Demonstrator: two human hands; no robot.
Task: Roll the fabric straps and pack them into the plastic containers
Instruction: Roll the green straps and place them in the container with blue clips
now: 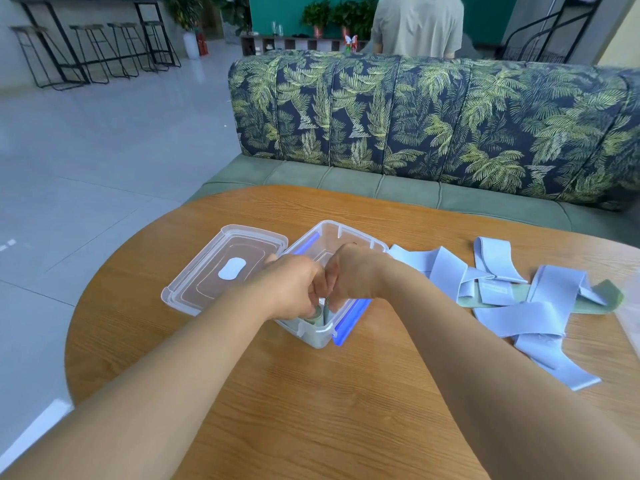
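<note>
1. Fabric straps (512,306) lie loose on the round wood-grain table (277,393), well to the right of the fingers. They are flat, soft bands in a tangled heap: several are pale blue and there is one green strap (611,292). Overlaps hide the exact count.
2. One clear plastic lid (207,289), rectangular with rounded corners, lies flat just left of the fingers. It has a white oval label (232,268) at its middle.
3. One clear plastic container (346,233), rectangular and open, sits under the fingers. Two blue clips (349,320) run along its long sides.
4. The left hand (291,285) and right hand (353,271), knuckles touching, reach into the container's near end with fingers curled downward.
5. Both hands' fingertips pinch a rolled strap (316,312), pale green, standing on end in the near corner. Whether this is one roll or two cannot be told.
</note>
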